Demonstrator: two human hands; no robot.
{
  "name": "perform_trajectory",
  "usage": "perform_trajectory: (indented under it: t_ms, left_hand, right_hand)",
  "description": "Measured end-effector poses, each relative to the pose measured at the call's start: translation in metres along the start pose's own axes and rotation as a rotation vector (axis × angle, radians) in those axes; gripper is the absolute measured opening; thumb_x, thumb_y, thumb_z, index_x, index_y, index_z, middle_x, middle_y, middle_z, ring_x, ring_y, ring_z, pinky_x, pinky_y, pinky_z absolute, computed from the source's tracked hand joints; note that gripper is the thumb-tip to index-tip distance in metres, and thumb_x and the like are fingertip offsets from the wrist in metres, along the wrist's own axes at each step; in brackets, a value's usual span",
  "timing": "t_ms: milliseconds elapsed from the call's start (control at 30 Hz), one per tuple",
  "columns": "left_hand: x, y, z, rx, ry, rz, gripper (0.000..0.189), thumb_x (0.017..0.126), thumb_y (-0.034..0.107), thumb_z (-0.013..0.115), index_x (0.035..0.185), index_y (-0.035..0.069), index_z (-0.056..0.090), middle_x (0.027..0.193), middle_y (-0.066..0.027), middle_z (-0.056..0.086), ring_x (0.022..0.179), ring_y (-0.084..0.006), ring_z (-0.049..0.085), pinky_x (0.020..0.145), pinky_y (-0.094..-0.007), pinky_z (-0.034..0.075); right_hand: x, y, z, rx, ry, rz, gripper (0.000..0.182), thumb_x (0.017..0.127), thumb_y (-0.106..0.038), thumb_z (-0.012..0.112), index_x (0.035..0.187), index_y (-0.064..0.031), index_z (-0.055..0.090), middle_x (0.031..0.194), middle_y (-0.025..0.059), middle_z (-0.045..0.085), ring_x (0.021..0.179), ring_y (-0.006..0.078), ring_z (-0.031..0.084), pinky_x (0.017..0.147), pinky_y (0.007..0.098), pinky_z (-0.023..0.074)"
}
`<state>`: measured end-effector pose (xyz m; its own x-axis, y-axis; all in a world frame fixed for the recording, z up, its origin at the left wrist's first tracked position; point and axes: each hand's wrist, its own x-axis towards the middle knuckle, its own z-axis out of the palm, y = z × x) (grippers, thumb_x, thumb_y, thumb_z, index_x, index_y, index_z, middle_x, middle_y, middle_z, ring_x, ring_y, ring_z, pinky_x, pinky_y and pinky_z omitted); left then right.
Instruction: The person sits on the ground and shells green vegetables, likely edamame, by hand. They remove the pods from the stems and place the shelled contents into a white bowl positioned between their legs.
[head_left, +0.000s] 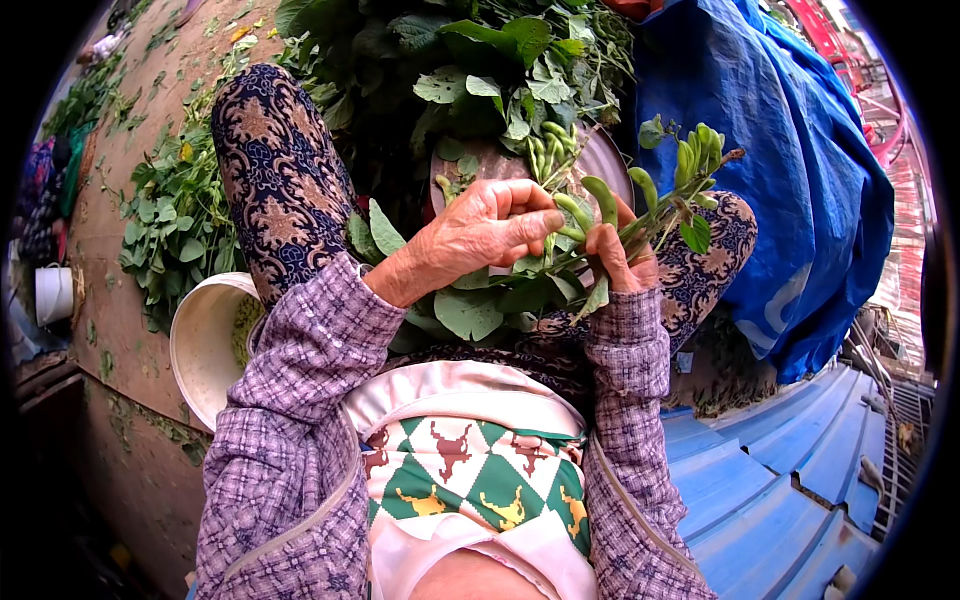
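My right hand (626, 251) is closed around the stems of a soybean plant (660, 210), which bears several green pods and a few leaves. At the near end of a curved green pod (574, 211), my left hand (499, 225) has its thumb and fingers; whether they pinch it is hard to tell. Another bunch of green pods (550, 154) lies just beyond my hands, over a round metal pan (607, 161). Broad green leaves (469, 311) hang beneath my hands, between my knees.
A white bucket (199, 352) with small green contents stands by my left leg. Leafy plants are heaped ahead (487, 45) and at the left (180, 217). A blue tarpaulin (765, 150) rises at the right, above blue corrugated metal sheets (765, 487). A smaller white bucket (54, 295) stands far left.
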<state>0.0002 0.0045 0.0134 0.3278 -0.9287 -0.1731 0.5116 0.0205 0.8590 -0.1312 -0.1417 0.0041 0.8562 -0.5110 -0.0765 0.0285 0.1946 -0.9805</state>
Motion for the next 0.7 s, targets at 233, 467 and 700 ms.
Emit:
perform_trajectory:
  t_ms: [233, 467, 700]
  left_hand:
    - [0.000, -0.004, 0.002, 0.003, 0.032, 0.113, 0.016, 0.085, 0.012, 0.056, 0.096, 0.002, 0.054, 0.075, 0.0017, 0.054, 0.060, -0.0011, 0.046, 0.050, -0.0150, 0.036]
    - [-0.001, 0.002, -0.011, 0.208, -0.057, 0.355, 0.015, 0.080, 0.005, 0.054, 0.093, 0.000, 0.057, 0.082, -0.0003, 0.058, 0.071, -0.0049, 0.051, 0.064, -0.0193, 0.043]
    - [-0.003, -0.008, -0.005, -0.447, -0.179, 0.059, 0.009, 0.081, 0.005, 0.053, 0.087, -0.003, 0.054, 0.069, -0.0079, 0.059, 0.045, -0.0031, 0.040, 0.039, -0.0168, 0.030]
  right_hand:
    - [-0.001, -0.011, 0.021, 0.020, 0.103, 0.023, 0.035, 0.085, -0.016, 0.057, 0.116, -0.0021, 0.050, 0.085, 0.0044, 0.059, 0.076, 0.0110, 0.056, 0.068, 0.0224, 0.0469]
    - [-0.006, -0.021, 0.020, -0.256, -0.037, 0.139, 0.036, 0.087, -0.023, 0.055, 0.117, -0.0054, 0.049, 0.084, -0.0005, 0.058, 0.067, 0.0063, 0.051, 0.057, 0.0163, 0.0396]
    - [0.006, 0.016, -0.018, -0.129, -0.181, 0.029, 0.045, 0.085, -0.015, 0.057, 0.126, -0.0036, 0.041, 0.094, 0.0023, 0.060, 0.069, 0.0061, 0.053, 0.059, 0.0171, 0.0418]
